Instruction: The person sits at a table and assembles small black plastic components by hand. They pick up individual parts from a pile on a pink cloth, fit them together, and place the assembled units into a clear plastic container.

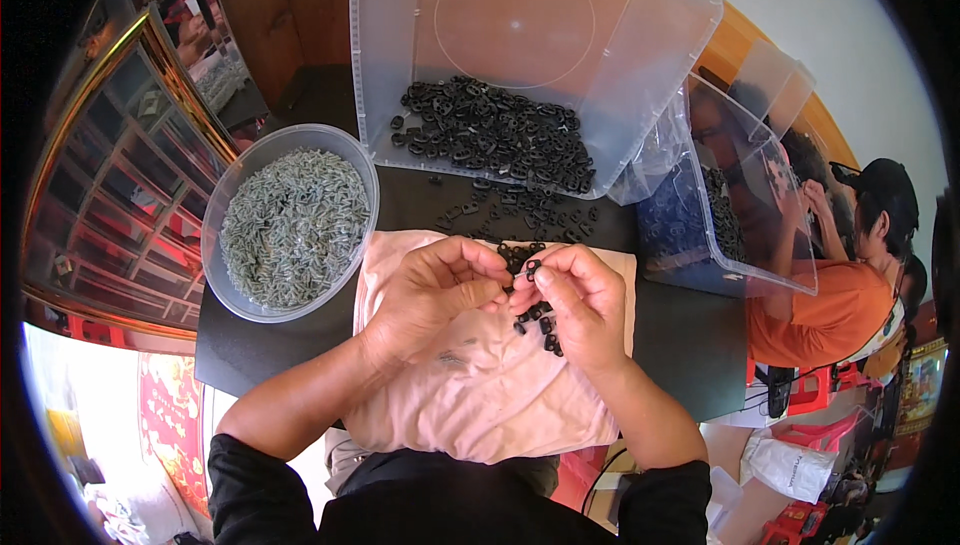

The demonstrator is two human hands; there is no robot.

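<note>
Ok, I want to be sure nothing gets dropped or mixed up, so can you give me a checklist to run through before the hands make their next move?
1. Right hand pinches a small black part at its fingertips: ok.
2. Left hand meets the right at that part: ok; what its fingers hold: cannot tell.
3. Pink cloth lies under both hands to catch drops: ok.
4. Loose black parts lie on the cloth within reach: ok.
5. Round tub of pale grey pieces stands upright, left of the hands: ok.
6. Clear bin of black parts: some have spilled out front: not ok.
</note>
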